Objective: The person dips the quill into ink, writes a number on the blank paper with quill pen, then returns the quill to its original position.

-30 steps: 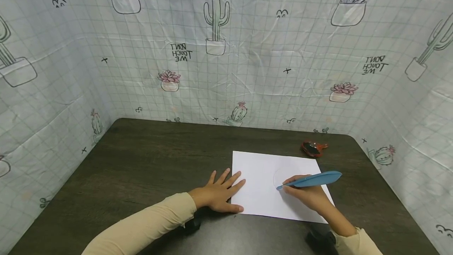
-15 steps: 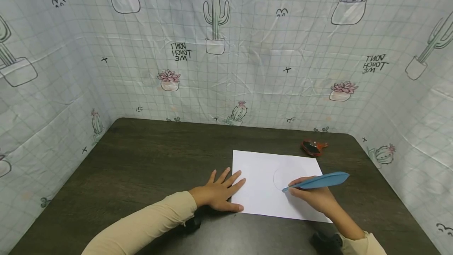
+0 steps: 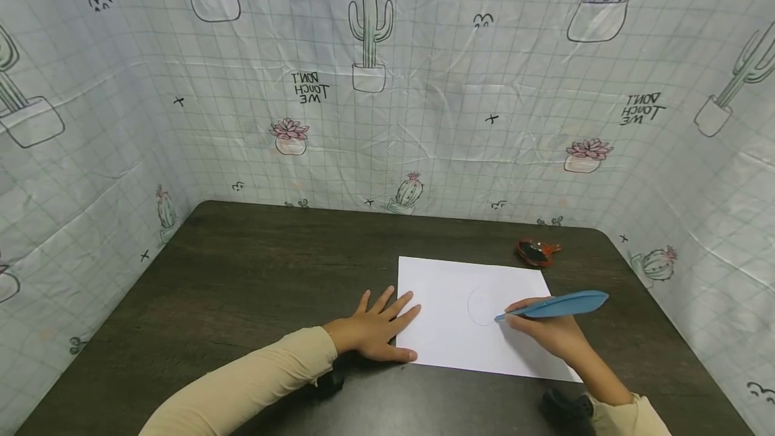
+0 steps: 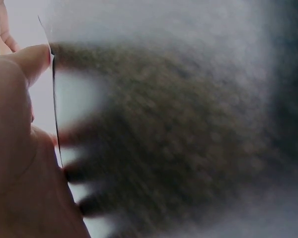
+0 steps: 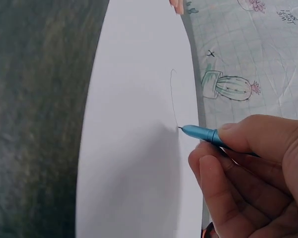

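Note:
A white sheet of paper (image 3: 448,335) lies on the dark table in front of me. My right hand (image 3: 547,332) pinches a blue feather-shaped pen (image 3: 569,303) between thumb and fingers, its nib at the paper. In the right wrist view the pen's tip (image 5: 193,131) meets the end of a thin curved line (image 5: 172,96). From the head view that line is a partial circle, open at the right. My left hand (image 3: 378,332) rests with fingers spread across the paper's left edge. In the left wrist view the palm (image 4: 20,144) and thumb show beside that edge.
A small red and black object (image 3: 535,253) lies on the table beyond the paper's far right corner. The dark wooden table (image 3: 272,261) ends at a hanging cloth (image 3: 436,106) printed with cacti. Dark wrist gear (image 3: 566,410) shows under the right sleeve.
My right hand and the pen have shifted to the right, and the drawn curve has grown along its lower side. The left hand stays where it was.

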`<state>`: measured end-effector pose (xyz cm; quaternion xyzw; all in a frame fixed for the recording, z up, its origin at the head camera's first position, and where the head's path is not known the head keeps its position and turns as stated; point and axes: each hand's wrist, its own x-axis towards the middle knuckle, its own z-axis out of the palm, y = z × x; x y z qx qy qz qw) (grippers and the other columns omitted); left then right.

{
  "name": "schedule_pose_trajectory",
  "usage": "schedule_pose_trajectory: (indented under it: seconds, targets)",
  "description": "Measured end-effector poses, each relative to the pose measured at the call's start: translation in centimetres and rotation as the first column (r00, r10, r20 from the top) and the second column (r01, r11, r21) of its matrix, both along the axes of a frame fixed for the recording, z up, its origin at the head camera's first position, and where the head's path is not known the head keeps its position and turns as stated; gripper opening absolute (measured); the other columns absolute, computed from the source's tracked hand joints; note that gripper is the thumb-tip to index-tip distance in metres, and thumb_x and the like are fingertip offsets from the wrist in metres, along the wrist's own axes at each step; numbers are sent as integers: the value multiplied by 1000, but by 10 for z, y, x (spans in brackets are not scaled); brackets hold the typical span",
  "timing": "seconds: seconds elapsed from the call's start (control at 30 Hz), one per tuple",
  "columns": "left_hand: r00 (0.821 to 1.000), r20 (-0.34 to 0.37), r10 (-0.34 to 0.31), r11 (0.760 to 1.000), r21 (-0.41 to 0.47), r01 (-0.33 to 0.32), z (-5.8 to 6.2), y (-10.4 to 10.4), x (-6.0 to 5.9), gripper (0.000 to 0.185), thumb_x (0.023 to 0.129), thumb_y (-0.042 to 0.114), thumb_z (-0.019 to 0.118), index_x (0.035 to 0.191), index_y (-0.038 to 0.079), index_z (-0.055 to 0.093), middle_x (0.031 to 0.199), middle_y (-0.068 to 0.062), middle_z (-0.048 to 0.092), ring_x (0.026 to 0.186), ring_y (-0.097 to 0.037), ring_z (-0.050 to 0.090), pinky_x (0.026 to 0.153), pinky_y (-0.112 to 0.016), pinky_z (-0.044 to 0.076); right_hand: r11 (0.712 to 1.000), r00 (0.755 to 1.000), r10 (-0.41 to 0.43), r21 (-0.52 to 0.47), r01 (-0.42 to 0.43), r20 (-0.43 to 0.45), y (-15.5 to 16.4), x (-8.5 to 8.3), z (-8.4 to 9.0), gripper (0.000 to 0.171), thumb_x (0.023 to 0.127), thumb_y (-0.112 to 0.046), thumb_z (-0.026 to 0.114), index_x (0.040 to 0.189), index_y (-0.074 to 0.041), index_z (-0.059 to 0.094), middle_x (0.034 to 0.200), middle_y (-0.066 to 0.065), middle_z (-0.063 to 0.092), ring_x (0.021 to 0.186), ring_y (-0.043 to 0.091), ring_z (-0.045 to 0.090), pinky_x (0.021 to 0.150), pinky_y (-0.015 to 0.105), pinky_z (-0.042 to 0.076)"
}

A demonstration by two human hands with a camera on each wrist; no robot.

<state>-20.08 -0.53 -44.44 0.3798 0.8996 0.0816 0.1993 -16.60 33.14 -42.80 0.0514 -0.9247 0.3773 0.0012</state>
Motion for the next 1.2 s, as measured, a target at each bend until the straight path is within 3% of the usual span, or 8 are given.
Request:
schedule_pose_trajectory:
  seconds: [0.2,0.57,1.2]
  targets:
    - [1000,-8,-3,1000,1,3,-1,-1,0,83,91,69,41,156,29,7,162,4,-7,147,-29,-11,112,-63,-3,999,1000,-25,35,25,-3,-1,-7,0,23,87,-22,71,102,-4,74,94,7,73,81,8,61,64,27,46]
    - [1000,-6,-6,1000,6,6,1,0,0,83,91,68,41,156,28,8,162,3,-6,147,-29,-9,112,-63,-2,996,996,-92,-7,92,-1,-11,-15,-6,27,87,-26,72,104,-6,74,98,6,73,86,7,60,69,28,45]
    - [1000,-11,-6,1000,3,6,1,-1,-1,83,91,68,41,156,29,8,162,4,-6,148,-29,-9,112,-63,-1,999,998,-35,-17,34,-45,-30,-15,-8,17,86,-19,72,98,-7,74,92,4,73,86,10,60,72,27,45]
